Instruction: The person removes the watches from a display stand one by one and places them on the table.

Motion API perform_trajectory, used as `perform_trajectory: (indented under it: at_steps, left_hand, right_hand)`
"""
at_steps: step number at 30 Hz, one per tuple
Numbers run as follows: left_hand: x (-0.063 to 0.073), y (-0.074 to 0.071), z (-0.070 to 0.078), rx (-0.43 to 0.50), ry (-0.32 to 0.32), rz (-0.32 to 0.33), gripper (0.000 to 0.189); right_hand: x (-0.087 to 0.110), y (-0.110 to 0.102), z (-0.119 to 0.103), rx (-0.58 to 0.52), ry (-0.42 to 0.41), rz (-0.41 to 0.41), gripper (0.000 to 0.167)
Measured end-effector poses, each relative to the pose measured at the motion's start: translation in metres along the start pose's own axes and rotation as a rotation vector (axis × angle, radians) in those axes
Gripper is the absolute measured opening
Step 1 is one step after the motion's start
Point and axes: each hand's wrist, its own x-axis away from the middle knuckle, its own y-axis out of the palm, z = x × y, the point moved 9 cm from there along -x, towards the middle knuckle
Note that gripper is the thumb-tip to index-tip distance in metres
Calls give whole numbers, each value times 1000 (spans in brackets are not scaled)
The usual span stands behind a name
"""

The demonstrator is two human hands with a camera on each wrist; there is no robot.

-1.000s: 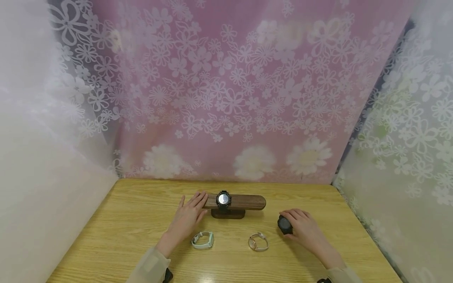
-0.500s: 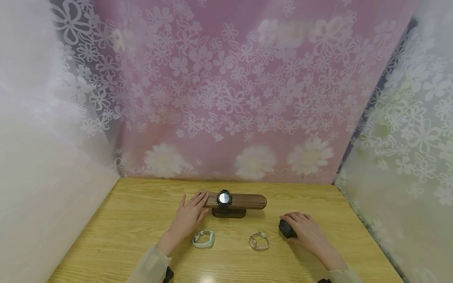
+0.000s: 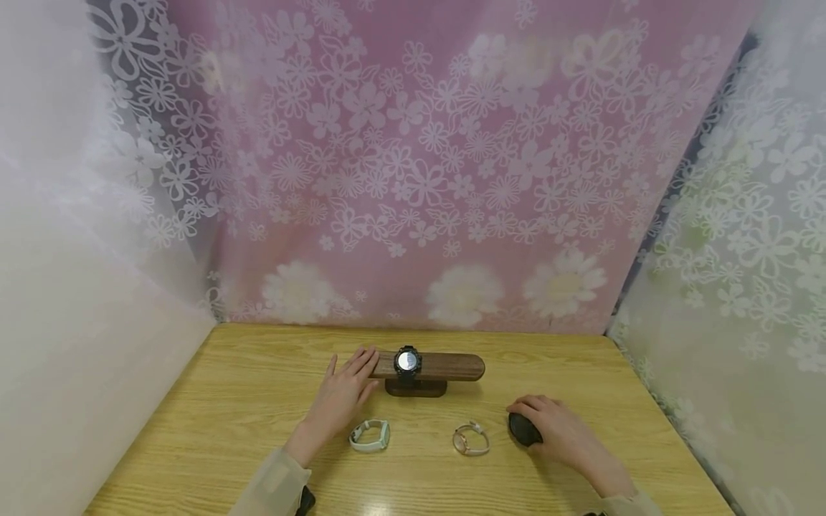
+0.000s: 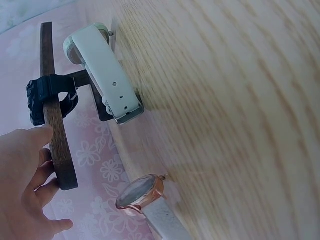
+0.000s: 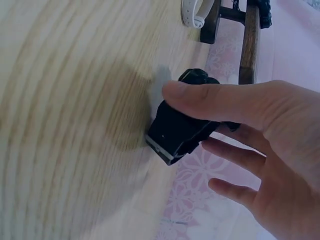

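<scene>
A dark wooden watch stand (image 3: 452, 367) stands at the back of the table, a black digital watch (image 3: 407, 360) strapped round its bar. My left hand (image 3: 340, 395) holds the bar's left end, thumb in front and fingers behind it in the left wrist view. To the right, my right hand (image 3: 563, 434) grips a second black watch (image 5: 175, 127) by its band, thumb across it. Its buckle end points down close to the wood in the right wrist view. Part of that watch is hidden behind the thumb and fingers.
In front of the stand lie a pale mint watch (image 3: 371, 436) on the left and a rose-gold watch (image 3: 470, 440) with a light strap on the right. Flowered curtains (image 3: 413, 179) hang behind the wooden table (image 3: 413, 476) and along its side.
My right hand has drawn slightly toward me and turned the black watch, so its dark face, visible a second ago, is turned away. My left hand stays on the stand.
</scene>
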Motion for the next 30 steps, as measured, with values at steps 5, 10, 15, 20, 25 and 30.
perform_trajectory:
  at_steps: [5,10,15,20,25,30]
  left_hand:
    - [0,0,1,1,2,-6,53]
    - [0,1,1,-2,2,-8,53]
    - [0,1,-1,-5,-4,-12,53]
    - [0,2,0,-3,3,-12,53]
    - [0,2,0,-5,2,-9,53]
    - [0,2,-2,-2,-4,-4,53]
  right_hand:
    - [1,6,-4,-42,-30,-30,69]
    - [2,9,-6,-60,-42,-20,70]
    - [2,7,-6,-98,-31,-11,66]
    - [-1,-5,-5,-160,15,95,50]
    - [-9,-11,-6,-140,62,209,42]
    - [-17,-15,-11,-105,59,307,42]
